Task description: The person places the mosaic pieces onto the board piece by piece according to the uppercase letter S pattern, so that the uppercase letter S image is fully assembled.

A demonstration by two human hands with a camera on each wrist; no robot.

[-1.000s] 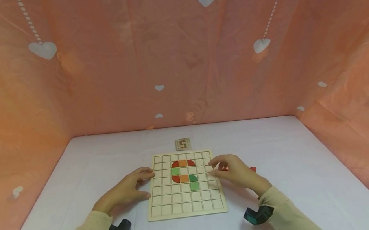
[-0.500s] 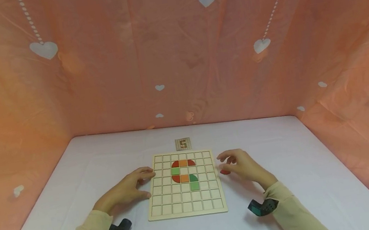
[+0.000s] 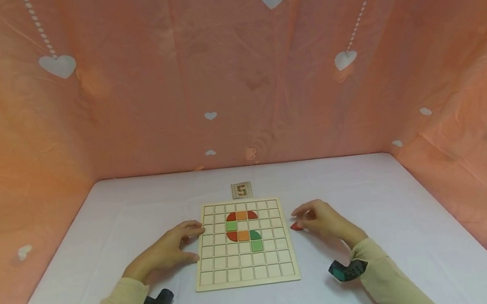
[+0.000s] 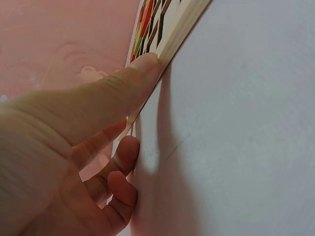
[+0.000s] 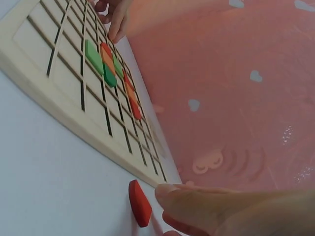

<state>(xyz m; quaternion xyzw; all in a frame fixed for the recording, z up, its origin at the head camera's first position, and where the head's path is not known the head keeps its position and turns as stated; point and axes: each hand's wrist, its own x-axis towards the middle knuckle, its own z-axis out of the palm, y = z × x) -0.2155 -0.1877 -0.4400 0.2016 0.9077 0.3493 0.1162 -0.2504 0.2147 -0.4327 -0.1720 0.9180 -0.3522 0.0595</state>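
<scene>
In the head view my left hand (image 3: 170, 247) rests at the left edge of the wooden grid board (image 3: 244, 268). Its thumb (image 4: 140, 71) touches that edge in the left wrist view, with the other fingers loosely bent. To the right of the board is my right hand (image 3: 322, 219), its thumb and index finger bent and apart. A red curved piece (image 5: 140, 204) lies by these fingertips, a narrow gap showing in the right wrist view. Red, orange and green pieces (image 3: 244, 236) sit in the board's squares.
Behind the board lies a small card (image 3: 242, 190) printed with a grid and an S-like figure. White cloth (image 3: 146, 198) covers the table. A pink-orange curtain (image 3: 136, 99) with hearts encloses the back and sides.
My right hand has drawn back to the right, away from the board's edge. The red piece beside it now shows a different, more pointed outline. My left hand and the board stay put.
</scene>
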